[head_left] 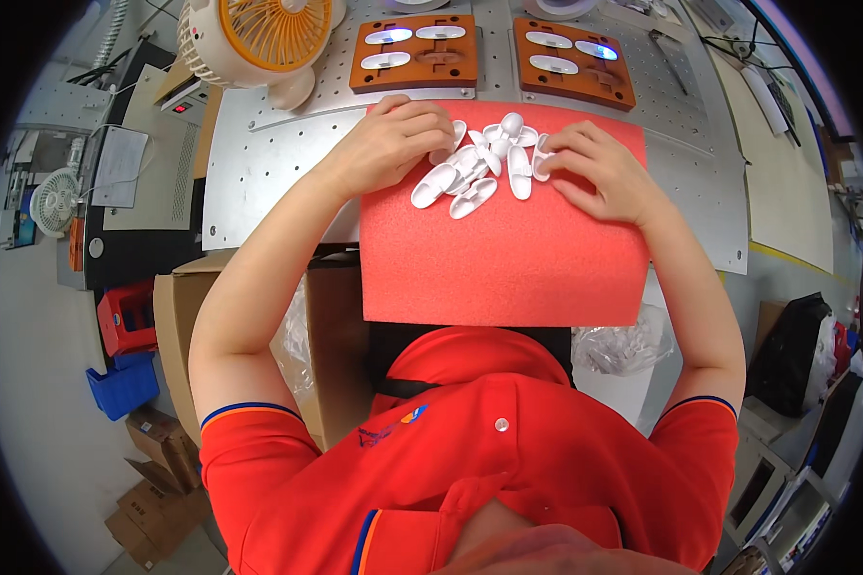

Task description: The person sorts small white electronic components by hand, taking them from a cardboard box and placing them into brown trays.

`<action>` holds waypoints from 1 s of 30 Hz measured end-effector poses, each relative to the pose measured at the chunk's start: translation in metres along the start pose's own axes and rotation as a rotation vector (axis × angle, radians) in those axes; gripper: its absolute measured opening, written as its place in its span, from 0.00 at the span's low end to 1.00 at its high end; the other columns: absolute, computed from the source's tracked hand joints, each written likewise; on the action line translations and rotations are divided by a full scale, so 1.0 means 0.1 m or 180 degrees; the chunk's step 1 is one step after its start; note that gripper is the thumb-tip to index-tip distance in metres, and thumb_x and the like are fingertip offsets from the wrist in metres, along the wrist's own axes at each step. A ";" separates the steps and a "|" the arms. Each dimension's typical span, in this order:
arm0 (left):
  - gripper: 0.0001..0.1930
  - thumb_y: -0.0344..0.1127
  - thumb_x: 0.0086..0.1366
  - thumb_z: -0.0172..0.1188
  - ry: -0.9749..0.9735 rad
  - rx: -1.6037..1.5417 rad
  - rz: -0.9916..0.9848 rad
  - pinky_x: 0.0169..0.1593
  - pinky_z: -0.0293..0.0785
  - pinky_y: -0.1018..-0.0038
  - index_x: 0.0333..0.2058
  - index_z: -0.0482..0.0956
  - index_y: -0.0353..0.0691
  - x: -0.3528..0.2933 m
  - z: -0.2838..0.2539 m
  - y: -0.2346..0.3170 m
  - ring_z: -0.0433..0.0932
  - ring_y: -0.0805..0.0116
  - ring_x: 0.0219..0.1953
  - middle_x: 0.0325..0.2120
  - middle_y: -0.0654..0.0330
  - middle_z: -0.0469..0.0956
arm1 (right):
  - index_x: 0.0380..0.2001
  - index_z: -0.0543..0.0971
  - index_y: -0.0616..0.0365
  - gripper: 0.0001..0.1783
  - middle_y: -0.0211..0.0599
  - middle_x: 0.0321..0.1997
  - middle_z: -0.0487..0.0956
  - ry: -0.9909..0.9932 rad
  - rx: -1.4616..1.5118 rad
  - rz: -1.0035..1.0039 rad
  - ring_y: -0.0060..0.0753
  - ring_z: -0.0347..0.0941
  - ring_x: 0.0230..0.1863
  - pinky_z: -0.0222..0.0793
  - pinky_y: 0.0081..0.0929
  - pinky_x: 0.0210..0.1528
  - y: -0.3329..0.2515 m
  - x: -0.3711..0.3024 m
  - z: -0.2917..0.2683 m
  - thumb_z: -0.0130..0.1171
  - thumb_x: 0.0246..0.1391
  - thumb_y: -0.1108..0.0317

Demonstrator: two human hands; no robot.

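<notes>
A pile of white oval plastic shells (466,165) lies on a red foam mat (499,259); several show a hollow side. At the pile's left edge is my left hand (398,144), its fingers curled together with a white shell (459,131) at the fingertips. On the right side, my right hand (599,171) has thumb and fingers closed around another white shell (542,159), which stands tilted beside the pile. The fingertips of both hands partly cover these shells. A rounder white piece (512,124) rests on top near the far side.
Beyond the mat, two orange-brown fixture blocks, left (364,77) and right (618,94), each hold three white oval pieces, with bluish light on one. A white and orange fan (273,38) stands far left. Below the metal bench (278,163) is an open cardboard box (340,355).
</notes>
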State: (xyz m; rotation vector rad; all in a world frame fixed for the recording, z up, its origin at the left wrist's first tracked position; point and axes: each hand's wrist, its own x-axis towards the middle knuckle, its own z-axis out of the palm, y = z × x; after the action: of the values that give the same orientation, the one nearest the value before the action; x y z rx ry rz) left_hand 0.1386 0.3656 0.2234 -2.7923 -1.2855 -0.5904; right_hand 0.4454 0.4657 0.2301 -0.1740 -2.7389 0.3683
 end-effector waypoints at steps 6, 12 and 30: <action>0.06 0.31 0.59 0.59 0.0110 -0.0112 -0.0143 0.53 0.64 0.65 0.36 0.78 0.48 0.08 0.05 -0.03 0.72 0.63 0.45 0.35 0.65 0.75 | 0.36 0.77 0.52 0.08 0.32 0.41 0.75 -0.0201 -0.0285 0.0271 0.37 0.70 0.47 0.69 0.32 0.48 0.02 0.02 -0.03 0.59 0.51 0.73; 0.05 0.30 0.60 0.58 0.0419 -0.0292 -0.0667 0.47 0.69 0.65 0.37 0.77 0.43 0.17 0.03 -0.04 0.74 0.58 0.40 0.34 0.60 0.74 | 0.37 0.76 0.55 0.07 0.35 0.39 0.74 -0.0108 0.0056 0.1133 0.38 0.71 0.46 0.69 0.31 0.45 0.10 -0.08 -0.10 0.57 0.53 0.73; 0.21 0.23 0.55 0.54 0.0794 0.1019 -0.1321 0.53 0.65 0.61 0.49 0.75 0.42 0.47 0.36 -0.25 0.71 0.56 0.50 0.45 0.56 0.73 | 0.47 0.77 0.48 0.16 0.27 0.51 0.76 0.0819 -0.1914 0.1516 0.38 0.69 0.53 0.66 0.36 0.53 0.65 -0.02 -0.01 0.51 0.56 0.74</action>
State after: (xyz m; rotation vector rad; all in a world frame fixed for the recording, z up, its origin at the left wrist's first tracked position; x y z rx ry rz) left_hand 0.1601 0.4230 0.2021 -2.1354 -1.7304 -0.6486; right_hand 0.4524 0.5279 0.2121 -0.9631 -2.4430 -0.3522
